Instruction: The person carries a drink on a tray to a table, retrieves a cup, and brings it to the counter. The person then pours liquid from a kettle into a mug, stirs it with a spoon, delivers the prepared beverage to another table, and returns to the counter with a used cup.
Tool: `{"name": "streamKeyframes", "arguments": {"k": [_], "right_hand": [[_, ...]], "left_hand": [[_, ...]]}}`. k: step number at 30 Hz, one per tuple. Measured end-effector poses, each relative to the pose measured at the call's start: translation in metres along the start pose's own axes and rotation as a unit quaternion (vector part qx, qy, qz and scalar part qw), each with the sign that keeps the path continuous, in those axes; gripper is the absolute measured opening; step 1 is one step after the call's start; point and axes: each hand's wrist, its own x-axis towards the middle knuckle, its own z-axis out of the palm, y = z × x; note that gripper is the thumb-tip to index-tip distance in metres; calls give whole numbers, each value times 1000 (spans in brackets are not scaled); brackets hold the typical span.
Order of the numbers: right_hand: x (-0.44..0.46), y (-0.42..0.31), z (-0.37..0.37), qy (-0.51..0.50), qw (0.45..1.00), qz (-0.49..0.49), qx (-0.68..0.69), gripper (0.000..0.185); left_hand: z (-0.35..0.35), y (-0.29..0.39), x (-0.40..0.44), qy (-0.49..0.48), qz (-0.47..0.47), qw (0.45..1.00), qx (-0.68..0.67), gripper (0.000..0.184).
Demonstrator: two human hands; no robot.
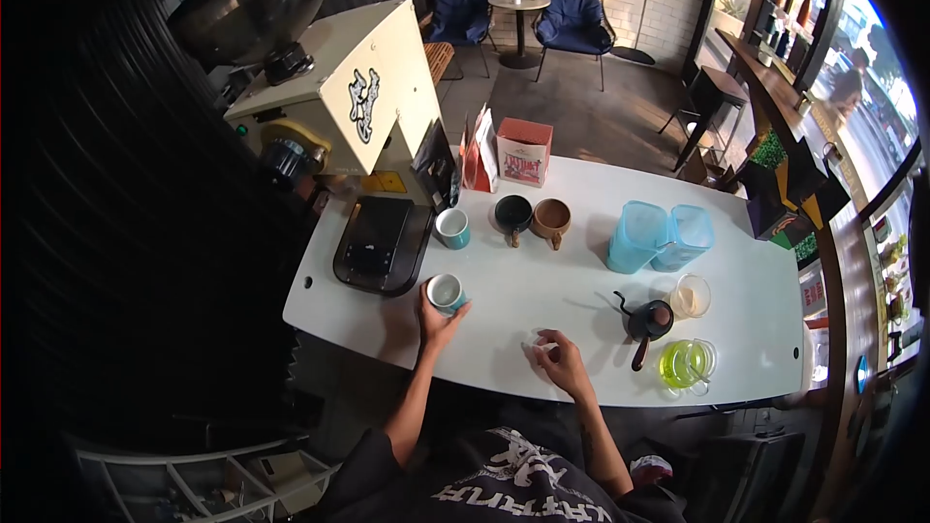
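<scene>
My left hand (pixel 442 324) is wrapped around a teal cup (pixel 459 302) with a pale inside, close to the table's front edge. My right hand (pixel 562 364) hovers at or just over the white tabletop, its fingers loosely bent and apart. A faint pale patch by its fingertips is too unclear to name. Behind the held cup stands a second teal cup (pixel 452 230). A black mug (pixel 513 216) and a brown mug (pixel 551 220) stand side by side farther back. To the right of my right hand is a black gooseneck kettle (pixel 651 320) with a wooden handle.
A large cream coffee grinder (pixel 339 87) rises at the left, beside a black scale-like platform (pixel 384 244). Two blue pitchers (pixel 637 237), a glass with beige contents (pixel 690 297) and a yellow-green glass jug (pixel 684 366) stand right. A red-and-white box (pixel 524 152) and bags are at the back.
</scene>
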Motion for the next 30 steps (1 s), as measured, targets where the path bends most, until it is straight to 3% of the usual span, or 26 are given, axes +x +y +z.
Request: {"name": "streamKeyframes", "arguments": {"k": [2,6,9,14,23,30], "right_hand": [[1,0,8,-2,998,54,40,35],[6,-6,25,21,999,34,19,32],[7,0,33,48,998,39,18,32],[7,2,39,106,994,36,-15,32],[35,-15,44,142,987,72,6,32],[80,-15,44,194,978,78,14,49]], "left_hand": [[-3,-5,13,-11,8,1000,4,67],[-1,-18,36,-9,-19,1000,17,67],[1,-34,50,-4,-41,999,9,76],[2,-42,65,-20,-25,999,-26,81],[4,-29,69,36,29,998,52,92],[6,-24,76,27,8,999,34,94]]}}
